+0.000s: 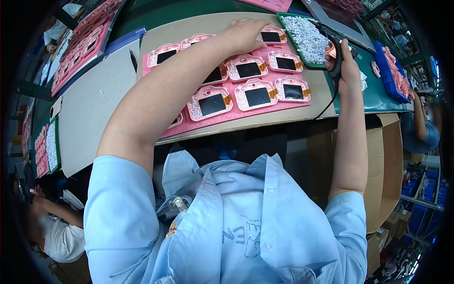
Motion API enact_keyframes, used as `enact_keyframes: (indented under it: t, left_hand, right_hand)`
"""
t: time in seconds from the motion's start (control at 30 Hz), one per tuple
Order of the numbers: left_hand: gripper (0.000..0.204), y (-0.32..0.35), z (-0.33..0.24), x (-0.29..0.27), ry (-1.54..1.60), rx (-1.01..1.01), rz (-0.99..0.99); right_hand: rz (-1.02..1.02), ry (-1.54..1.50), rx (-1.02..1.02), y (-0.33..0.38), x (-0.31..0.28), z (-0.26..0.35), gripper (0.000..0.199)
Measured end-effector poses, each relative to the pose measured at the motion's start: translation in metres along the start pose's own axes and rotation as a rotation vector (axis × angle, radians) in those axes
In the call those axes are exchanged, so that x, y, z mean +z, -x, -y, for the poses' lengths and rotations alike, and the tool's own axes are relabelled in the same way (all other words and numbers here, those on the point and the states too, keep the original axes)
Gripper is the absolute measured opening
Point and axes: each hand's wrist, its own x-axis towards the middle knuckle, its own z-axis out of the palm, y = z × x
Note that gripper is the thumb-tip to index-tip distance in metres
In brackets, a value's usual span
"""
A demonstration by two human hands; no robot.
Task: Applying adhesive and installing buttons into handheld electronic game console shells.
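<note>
Broad surface [101,102] covered in beige board, carrying a pink moulded tray [246,106] of pink camera-shaped housings with dark screens, just beside a green-rimmed tray of small white parts [306,38] at its right and near a blue bin of pink pieces [395,75] further right. Left hand [246,34] spread flat, fingers apart, pressing on the housing [270,36] at the far edge of the pink tray. Right hand [349,64] clamped on a black corded power screwdriver [336,45], held over the white parts tray's near corner.
</note>
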Motion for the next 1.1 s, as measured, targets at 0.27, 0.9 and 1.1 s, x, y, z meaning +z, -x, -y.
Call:
enact_keyframes:
  t: [0.27,0.9,1.1]
  left_hand:
    - [0.034,0.038,-0.039,-0.077,0.306,0.008,-0.065]
    - [0.025,0.225,-0.026,-0.141,0.659,-0.319,-0.181]
    - [0.024,0.287,-0.027,-0.128,0.831,-0.705,-0.560]
  right_hand:
    - [-0.177,-0.055,0.068,-0.022,-0.121,0.011,0.043]
    - [-0.472,0.856,0.218,0.002,-0.151,-0.017,0.074]
    - [-0.601,0.712,-0.567,0.106,-0.078,-0.035,0.033]
